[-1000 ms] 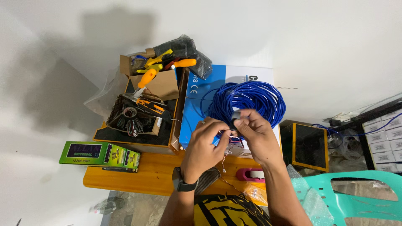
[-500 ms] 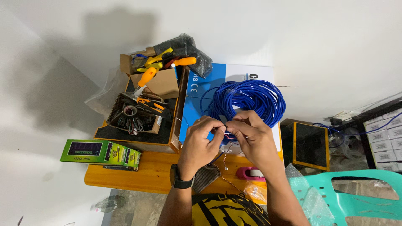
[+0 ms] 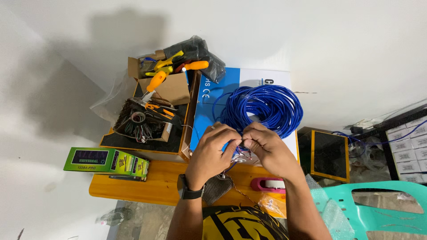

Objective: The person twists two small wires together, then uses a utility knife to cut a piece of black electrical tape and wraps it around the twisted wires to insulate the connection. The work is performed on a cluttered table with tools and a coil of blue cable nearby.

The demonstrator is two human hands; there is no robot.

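A large coil of blue cable [image 3: 262, 106] lies on a blue and white box [image 3: 209, 100] on a small wooden table [image 3: 133, 189]. My left hand [image 3: 211, 153] and my right hand [image 3: 267, 151] meet just in front of the coil. Both pinch the loose end of the blue cable [image 3: 240, 149], where thin coloured wires fan out between the fingertips. A dark watch is on my left wrist.
An open cardboard box [image 3: 151, 120] at the left holds tools with orange and yellow handles [image 3: 171, 71] and tangled wires. A green flat box [image 3: 106, 161] lies at the table's left edge. A pink tool [image 3: 267, 184] sits near my right forearm. A teal plastic chair [image 3: 378, 209] stands at the right.
My hands have drawn closer together and a little lower over the cable end. The coil and the boxes have not moved.
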